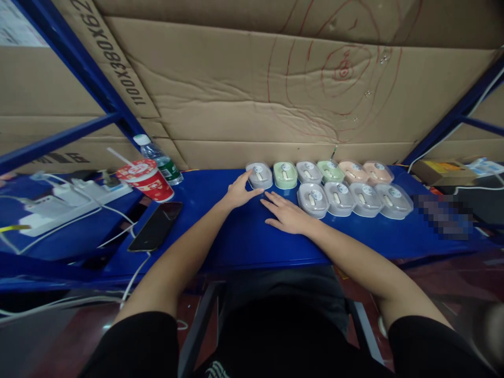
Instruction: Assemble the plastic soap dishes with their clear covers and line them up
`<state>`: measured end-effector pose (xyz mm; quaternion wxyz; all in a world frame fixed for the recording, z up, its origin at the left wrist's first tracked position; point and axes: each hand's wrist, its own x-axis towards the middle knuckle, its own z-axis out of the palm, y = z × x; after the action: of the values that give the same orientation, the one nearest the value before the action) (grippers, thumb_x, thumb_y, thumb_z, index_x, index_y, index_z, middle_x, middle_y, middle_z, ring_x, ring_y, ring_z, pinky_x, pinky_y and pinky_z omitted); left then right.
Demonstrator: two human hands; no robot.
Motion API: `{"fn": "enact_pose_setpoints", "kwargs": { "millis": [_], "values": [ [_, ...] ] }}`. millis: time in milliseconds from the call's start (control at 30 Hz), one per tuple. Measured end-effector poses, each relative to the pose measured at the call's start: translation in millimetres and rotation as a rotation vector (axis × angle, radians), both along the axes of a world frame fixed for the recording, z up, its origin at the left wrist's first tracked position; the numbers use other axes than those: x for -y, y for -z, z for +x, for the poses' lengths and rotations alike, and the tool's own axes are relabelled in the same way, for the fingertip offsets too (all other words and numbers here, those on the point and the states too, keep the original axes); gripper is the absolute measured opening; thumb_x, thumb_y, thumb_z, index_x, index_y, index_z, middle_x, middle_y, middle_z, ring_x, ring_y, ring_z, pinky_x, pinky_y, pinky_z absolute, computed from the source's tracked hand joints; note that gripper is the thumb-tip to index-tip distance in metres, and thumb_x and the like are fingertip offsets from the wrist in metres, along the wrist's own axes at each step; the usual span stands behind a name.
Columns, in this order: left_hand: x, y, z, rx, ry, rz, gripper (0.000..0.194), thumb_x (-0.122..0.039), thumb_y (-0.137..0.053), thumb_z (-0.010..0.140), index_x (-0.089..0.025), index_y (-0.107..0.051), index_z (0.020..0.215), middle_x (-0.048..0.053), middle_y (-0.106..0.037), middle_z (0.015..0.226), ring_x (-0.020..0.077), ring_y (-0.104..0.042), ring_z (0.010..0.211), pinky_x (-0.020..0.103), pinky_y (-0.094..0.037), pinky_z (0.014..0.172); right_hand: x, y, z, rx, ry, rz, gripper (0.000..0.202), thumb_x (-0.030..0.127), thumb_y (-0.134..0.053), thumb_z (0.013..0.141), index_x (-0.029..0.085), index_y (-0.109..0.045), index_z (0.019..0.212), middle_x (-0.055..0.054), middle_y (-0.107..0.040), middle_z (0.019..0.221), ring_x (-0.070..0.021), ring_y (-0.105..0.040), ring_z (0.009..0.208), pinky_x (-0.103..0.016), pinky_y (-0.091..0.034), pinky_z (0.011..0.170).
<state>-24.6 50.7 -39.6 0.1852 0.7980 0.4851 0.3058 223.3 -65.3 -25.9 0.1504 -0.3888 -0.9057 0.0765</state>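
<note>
Two rows of small clear-lidded oval cases stand on the blue table (220, 220). The back row holds a white case (259, 175), a green case (285, 175), another white one (309, 171), a green one (331, 170) and two pink ones (366, 171). The front row (354, 199) holds several white cases. My left hand (238, 192) touches the leftmost white case with its fingertips. Flat on the table lies my right hand (285, 214), fingers spread, just left of the front row's first case (312, 199). Neither hand holds anything.
A red paper cup with a straw (145, 180) and a water bottle (159, 158) stand at the left. A black phone (155, 226) lies near the front edge, cable attached. A white power strip (74, 202) sits far left. Cardboard sheets (252, 84) wall the back.
</note>
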Motion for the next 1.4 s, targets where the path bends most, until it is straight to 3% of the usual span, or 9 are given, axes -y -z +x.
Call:
{"fn": "enact_pose_setpoints", "kwargs": {
  "millis": [67,200,300,467,633,867,1000,1133,1400],
  "values": [
    [-6.8,-5.6,8.1,-0.038,-0.015,-0.022,0.080,-0.065,-0.071,0.094,-0.028,-0.051,0.162,0.013,-0.052,0.168,0.0389,-0.050,0.154,0.061,-0.033,0.129,-0.6,0.9,0.8,-0.004,0.000,-0.001,0.072,0.046,-0.063,0.106,0.015,-0.044,0.168,-0.021,-0.033,0.178,-0.0424,-0.029,0.167,-0.065,-0.036,0.132],
    [-22.6,-6.9,21.6,0.054,-0.025,-0.044,0.055,-0.052,-0.062,0.101,-0.024,-0.064,0.148,0.011,-0.070,0.148,0.0322,-0.067,0.133,0.050,-0.048,0.119,0.0,0.8,0.8,0.012,0.002,-0.021,0.069,0.046,-0.060,0.107,0.016,-0.045,0.167,-0.020,-0.032,0.179,-0.0418,-0.029,0.167,-0.064,-0.036,0.133],
    [-30.2,6.2,27.8,0.179,-0.004,-0.066,0.058,-0.050,-0.064,0.100,-0.020,-0.062,0.150,0.013,-0.068,0.150,0.0315,-0.068,0.133,0.047,-0.052,0.117,1.1,-0.9,0.0,0.030,0.007,-0.043,0.069,0.047,-0.059,0.108,0.014,-0.046,0.167,-0.022,-0.032,0.178,-0.0419,-0.029,0.166,-0.063,-0.035,0.133],
    [-26.1,25.6,30.5,0.310,-0.017,-0.075,0.076,-0.052,-0.059,0.104,-0.016,-0.036,0.167,0.022,-0.051,0.167,0.0318,-0.057,0.151,0.049,-0.045,0.125,2.1,-6.2,-0.3,0.065,-0.001,-0.086,0.071,0.046,-0.059,0.108,0.009,-0.045,0.167,-0.025,-0.031,0.178,-0.0426,-0.027,0.167,-0.061,-0.031,0.135],
    [-9.8,14.7,31.6,0.092,-0.121,0.106,0.067,-0.053,-0.057,0.105,-0.014,-0.046,0.159,0.021,-0.063,0.155,0.0330,-0.060,0.147,0.051,-0.044,0.125,1.4,-10.4,3.9,0.094,-0.019,-0.122,0.076,0.050,-0.058,0.108,0.011,-0.040,0.170,-0.023,-0.028,0.179,-0.0413,-0.022,0.169,-0.061,-0.028,0.136],
    [10.2,0.1,43.1,-0.235,-0.193,0.218,0.077,-0.059,-0.055,0.104,-0.012,-0.040,0.164,0.024,-0.063,0.155,0.0409,-0.061,0.143,0.056,-0.045,0.119,-1.2,-13.9,12.6,0.087,-0.045,-0.140,0.085,0.057,-0.065,0.103,0.012,-0.039,0.170,-0.022,-0.026,0.180,-0.0421,-0.018,0.170,-0.062,-0.025,0.137],
    [14.1,-0.5,43.1,-0.251,-0.171,0.178,0.077,-0.055,-0.056,0.104,-0.013,-0.039,0.165,0.024,-0.058,0.160,0.0402,-0.058,0.146,0.052,-0.045,0.119,-2.0,-19.2,16.1,0.043,-0.036,-0.130,0.088,0.057,-0.067,0.101,0.011,-0.038,0.171,-0.023,-0.024,0.181,-0.0421,-0.017,0.170,-0.064,-0.024,0.136],
    [11.1,4.6,33.2,-0.190,-0.198,0.057,0.092,-0.057,-0.064,0.098,-0.013,-0.030,0.171,0.023,-0.061,0.158,0.0425,-0.056,0.148,0.057,-0.043,0.121,-3.6,-20.1,19.2,0.005,-0.033,-0.119,0.087,0.057,-0.068,0.101,0.015,-0.039,0.171,-0.021,-0.027,0.180,-0.0411,-0.019,0.170,-0.065,-0.029,0.134],
    [15.9,2.4,23.4,-0.364,-0.130,-0.078,0.076,-0.066,-0.061,0.097,-0.019,-0.057,0.158,0.021,-0.048,0.170,0.0437,-0.040,0.160,0.061,-0.031,0.128,1.3,-30.1,20.6,-0.195,-0.081,0.049,0.066,0.045,-0.065,0.104,0.027,-0.050,0.165,-0.012,-0.043,0.175,-0.0340,-0.038,0.164,-0.062,-0.035,0.133]
  ]
}}
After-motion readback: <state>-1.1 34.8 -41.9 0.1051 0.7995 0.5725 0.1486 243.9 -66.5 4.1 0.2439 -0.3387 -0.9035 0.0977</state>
